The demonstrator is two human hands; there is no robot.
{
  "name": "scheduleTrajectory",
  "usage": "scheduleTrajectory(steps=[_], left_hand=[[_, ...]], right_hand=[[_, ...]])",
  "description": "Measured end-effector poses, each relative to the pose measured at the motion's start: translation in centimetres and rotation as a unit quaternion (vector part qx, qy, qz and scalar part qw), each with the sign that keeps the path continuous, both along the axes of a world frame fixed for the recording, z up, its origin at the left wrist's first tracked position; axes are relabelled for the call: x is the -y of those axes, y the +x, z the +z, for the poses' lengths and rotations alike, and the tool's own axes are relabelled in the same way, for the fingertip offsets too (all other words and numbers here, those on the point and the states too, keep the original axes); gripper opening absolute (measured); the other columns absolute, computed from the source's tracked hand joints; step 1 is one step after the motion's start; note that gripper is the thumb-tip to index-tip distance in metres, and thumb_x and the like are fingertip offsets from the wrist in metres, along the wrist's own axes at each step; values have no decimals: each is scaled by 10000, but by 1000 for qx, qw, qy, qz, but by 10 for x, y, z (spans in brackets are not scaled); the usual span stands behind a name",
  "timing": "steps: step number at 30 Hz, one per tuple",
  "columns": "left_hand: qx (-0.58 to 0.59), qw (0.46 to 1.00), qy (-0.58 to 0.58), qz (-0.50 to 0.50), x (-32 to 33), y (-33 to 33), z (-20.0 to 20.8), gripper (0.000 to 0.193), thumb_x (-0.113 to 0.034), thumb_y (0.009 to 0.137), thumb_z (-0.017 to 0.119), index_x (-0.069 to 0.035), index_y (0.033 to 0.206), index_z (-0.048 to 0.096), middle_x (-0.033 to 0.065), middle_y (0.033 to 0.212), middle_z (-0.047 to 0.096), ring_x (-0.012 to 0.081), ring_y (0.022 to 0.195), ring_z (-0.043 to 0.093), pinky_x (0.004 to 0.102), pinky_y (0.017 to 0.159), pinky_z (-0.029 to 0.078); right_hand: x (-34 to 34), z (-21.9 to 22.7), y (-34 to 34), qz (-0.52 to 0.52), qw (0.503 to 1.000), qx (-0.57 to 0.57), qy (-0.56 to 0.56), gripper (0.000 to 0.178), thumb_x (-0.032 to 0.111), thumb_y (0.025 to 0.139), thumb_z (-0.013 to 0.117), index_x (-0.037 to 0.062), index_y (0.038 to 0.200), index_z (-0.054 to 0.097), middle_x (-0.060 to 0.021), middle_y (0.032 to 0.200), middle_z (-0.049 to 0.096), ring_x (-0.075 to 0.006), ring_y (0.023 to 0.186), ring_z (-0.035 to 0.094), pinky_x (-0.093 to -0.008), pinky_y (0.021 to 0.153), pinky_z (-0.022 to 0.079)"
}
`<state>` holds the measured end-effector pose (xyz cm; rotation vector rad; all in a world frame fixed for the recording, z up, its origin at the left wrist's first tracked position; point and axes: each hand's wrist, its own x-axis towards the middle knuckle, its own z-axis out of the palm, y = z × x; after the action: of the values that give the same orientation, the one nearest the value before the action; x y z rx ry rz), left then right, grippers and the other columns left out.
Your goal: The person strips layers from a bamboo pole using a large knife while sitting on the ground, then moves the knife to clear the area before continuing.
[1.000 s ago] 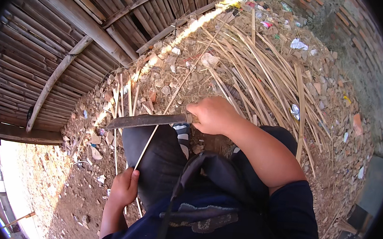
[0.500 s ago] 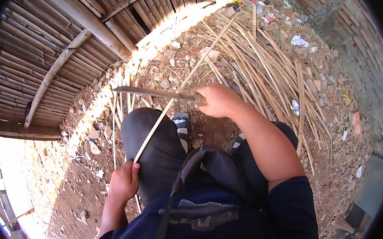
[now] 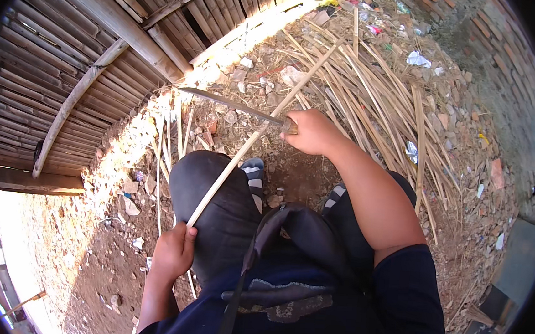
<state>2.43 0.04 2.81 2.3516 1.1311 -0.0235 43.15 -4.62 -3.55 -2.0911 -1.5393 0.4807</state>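
A long pale bamboo strip (image 3: pixel 235 158) slants from my left knee up toward the far right. My left hand (image 3: pixel 173 251) is closed around its near end, thumb on top. My right hand (image 3: pixel 311 131) grips the wooden handle of a long-bladed knife (image 3: pixel 234 105). The blade points left and crosses the strip near the handle; its contact with the strip looks close, though the edge itself is hard to make out. Fingers of the right hand are partly hidden behind the handle.
A heap of split bamboo strips (image 3: pixel 374 94) lies ahead on the right. More thin strips (image 3: pixel 169 134) lie left of my knee. A bamboo slat wall (image 3: pixel 42 80) stands at left, a brick wall (image 3: pixel 508 66) at right. Rubble and litter cover the ground.
The knife has tilted, its tip rising away from me, and my right hand has shifted slightly right. The strip's far end has swung to the right. My left hand stays in place.
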Motion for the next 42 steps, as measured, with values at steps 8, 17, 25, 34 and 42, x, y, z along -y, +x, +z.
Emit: scheduleTrajectory(steps=[8, 17, 25, 34, 42], left_hand=[[-15, 1000, -2, 2, -1, 1, 3, 355, -298, 1062, 531, -14, 850, 537, 279, 710, 612, 517, 715, 618, 573, 623, 458], [10, 1000, -12, 5, -2, 0, -2, 353, -285, 1064, 533, -11, 840, 527, 279, 709, 591, 513, 701, 604, 552, 610, 447], [40, 999, -28, 9, -4, -4, -4, 371, -288, 1065, 537, -3, 828, 525, 270, 704, 583, 499, 696, 603, 531, 609, 447], [55, 998, -22, -4, -4, -5, -6, 403, -309, 1079, 519, 3, 824, 519, 251, 688, 563, 466, 644, 577, 489, 590, 435], [59, 993, -96, 29, -8, -2, -5, 404, -320, 1077, 515, 6, 840, 541, 256, 693, 572, 477, 672, 590, 496, 610, 449]], right_hand=[[3, 35, -30, 19, 998, 0, -58, 339, 294, 853, 751, 75, 1105, 690, -205, 890, 708, -420, 907, 694, -524, 820, 552], [-1, 0, -14, 93, 995, -28, -7, 296, 271, 801, 762, 94, 1032, 704, -184, 876, 719, -422, 881, 695, -520, 783, 553], [-2, 23, -27, 96, 994, 38, -21, 319, 291, 804, 761, 99, 1051, 698, -173, 866, 710, -401, 881, 695, -528, 778, 548], [1, 23, -25, 51, 997, 36, -52, 365, 283, 817, 756, 99, 1129, 710, -206, 940, 722, -394, 949, 700, -510, 832, 553], [-3, -9, -8, 33, 999, -20, -30, 295, 278, 801, 749, 77, 1008, 688, -191, 900, 714, -399, 913, 699, -538, 802, 544]])
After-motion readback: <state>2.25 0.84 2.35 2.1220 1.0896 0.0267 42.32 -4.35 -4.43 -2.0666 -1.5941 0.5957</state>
